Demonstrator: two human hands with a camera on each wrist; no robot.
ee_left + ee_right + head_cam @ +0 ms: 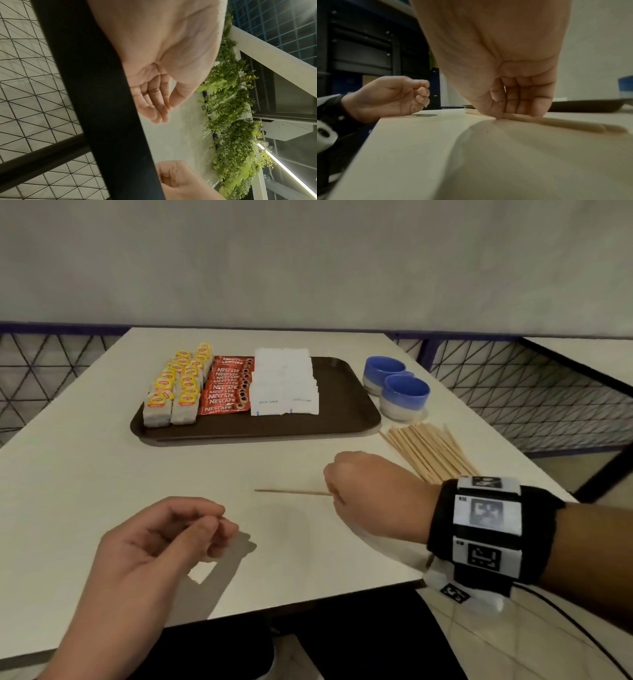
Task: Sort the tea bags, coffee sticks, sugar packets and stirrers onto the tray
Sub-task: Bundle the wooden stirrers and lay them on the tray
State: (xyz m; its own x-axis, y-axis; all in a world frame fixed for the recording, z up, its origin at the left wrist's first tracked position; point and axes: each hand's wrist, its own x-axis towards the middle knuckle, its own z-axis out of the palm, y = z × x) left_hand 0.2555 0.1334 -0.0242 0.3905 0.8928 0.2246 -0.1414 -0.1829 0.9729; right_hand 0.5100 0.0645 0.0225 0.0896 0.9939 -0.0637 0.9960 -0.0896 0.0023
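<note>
table | right hand pinches stirrers | left hand apart

Dim indoor light, soft shadows, blurred wrist views, warped edges.

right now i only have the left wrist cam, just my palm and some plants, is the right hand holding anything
Observer: Yes. The right hand pinches wooden stirrers against the table; one end pokes out leftward in the head view.
Operator: ok are any stirrers on the tray yet
Observer: None. The tray holds tea bags, coffee sticks and sugar packets; its right part is bare.
Operator: where's the rest of the stirrers
Observer: A loose pile of stirrers lies on the table beside the tray's near right corner, in front of two blue cups.
</note>
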